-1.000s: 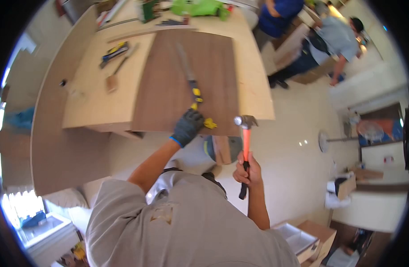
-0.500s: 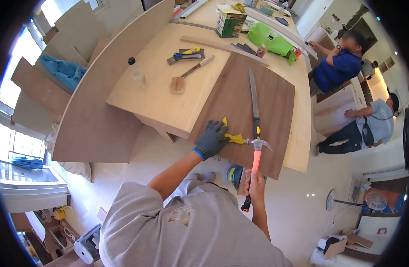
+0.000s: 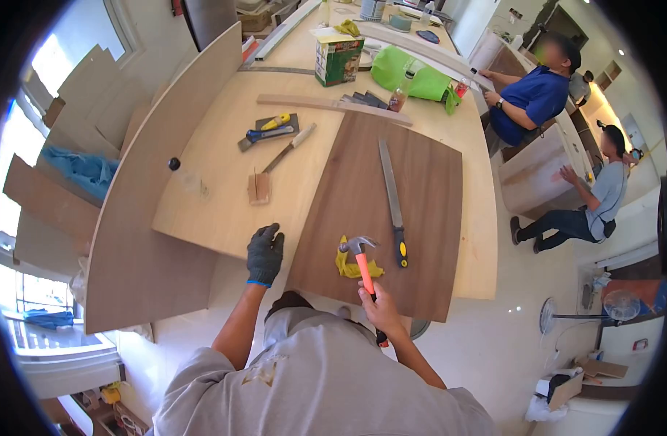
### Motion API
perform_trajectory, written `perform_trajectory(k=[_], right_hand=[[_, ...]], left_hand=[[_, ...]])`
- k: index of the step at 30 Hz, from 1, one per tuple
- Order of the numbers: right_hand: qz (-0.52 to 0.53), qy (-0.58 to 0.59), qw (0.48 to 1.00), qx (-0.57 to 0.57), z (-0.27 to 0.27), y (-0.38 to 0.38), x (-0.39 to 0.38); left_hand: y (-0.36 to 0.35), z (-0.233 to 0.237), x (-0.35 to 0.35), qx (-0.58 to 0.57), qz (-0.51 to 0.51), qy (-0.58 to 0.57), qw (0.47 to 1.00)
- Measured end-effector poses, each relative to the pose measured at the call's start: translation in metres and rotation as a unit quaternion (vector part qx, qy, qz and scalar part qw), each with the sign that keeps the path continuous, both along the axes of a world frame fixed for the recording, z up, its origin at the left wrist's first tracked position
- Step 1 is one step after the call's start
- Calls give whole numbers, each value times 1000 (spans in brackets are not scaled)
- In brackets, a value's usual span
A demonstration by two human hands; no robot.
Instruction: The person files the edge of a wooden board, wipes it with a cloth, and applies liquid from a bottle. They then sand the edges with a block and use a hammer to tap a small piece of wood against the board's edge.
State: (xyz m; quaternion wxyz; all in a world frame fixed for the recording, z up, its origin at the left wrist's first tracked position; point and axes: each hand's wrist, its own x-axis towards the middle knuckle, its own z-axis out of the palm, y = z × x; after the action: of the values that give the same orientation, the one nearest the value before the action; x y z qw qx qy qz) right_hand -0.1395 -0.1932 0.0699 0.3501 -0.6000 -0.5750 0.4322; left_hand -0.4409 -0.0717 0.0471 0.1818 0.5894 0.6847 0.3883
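Observation:
My right hand (image 3: 381,309), bare, grips a claw hammer (image 3: 364,270) by its orange and black handle, head up. The metal head is over a crumpled yellow cloth (image 3: 352,266) on the dark brown wood panel (image 3: 355,185). My left hand (image 3: 265,256), in a dark grey glove with a blue cuff, is at the front edge of the pale tabletop (image 3: 224,218). Nothing shows in it, and its fingers are loosely apart. A long metal file (image 3: 391,189) with a black and yellow handle lies on the panel to the right of the hammer.
On the tabletop are a utility knife (image 3: 270,133), a wooden-handled blade (image 3: 290,147), a small wood block (image 3: 259,187) and a clear bottle (image 3: 192,182). Farther back stand a green box (image 3: 338,59) and a green bag (image 3: 410,73). A curved board (image 3: 152,196) rises at left. Two people are at right.
My left hand has let go of the yellow cloth and moved left to the table edge. The hammer in my right hand has shifted left, over the cloth. The view has turned.

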Motion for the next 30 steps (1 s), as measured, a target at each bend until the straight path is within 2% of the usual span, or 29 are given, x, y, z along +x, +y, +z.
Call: perform_trajectory(k=[1,2,5,8,10,13,14,15,16,17,18,21,24,25,27,30], right_hand=[[-1,8,1000,-19,-2,8,-10],[2,3,999,34,-10,17,-19],[-58,33,993,-99,1,38,-54],[-105,63,988,-95,-6,51,-87],[-135,35,982,-126,6,54,-103],[-180,8,977,-111,19,50,-124],[-199,-2,972,-121,35,49,-132],[-219,-12,967,-132,43,47,-137],[-244,-7,960,-138,41,41,-142],[-269,-2,952,-144,39,32,-147],[-292,5,943,-163,37,25,-149],[-365,33,898,-244,35,9,-157],[-406,38,877,-252,45,9,-165],[-414,36,875,-247,50,10,-167],[-416,33,877,-239,58,17,-169],[-424,44,867,-258,67,24,-172]], left_hand=[[18,3,1,11,-16,-13,1000],[37,6,2,18,-34,-25,999],[105,6,5,72,-101,-25,992],[176,14,19,66,-159,-40,984],[233,9,33,68,-188,-29,979],[341,-8,63,189,-207,49,959],[375,-10,77,191,-202,54,959],[404,3,90,109,-205,71,970],[440,-8,102,133,-204,108,964],[464,3,112,92,-225,154,958],[488,0,125,101,-228,175,952],[543,-6,151,125,-236,261,928],[606,-47,174,137,-271,265,915],[601,-32,180,106,-281,273,914],[611,-34,189,41,-280,301,911],[618,-16,200,11,-311,352,883]])
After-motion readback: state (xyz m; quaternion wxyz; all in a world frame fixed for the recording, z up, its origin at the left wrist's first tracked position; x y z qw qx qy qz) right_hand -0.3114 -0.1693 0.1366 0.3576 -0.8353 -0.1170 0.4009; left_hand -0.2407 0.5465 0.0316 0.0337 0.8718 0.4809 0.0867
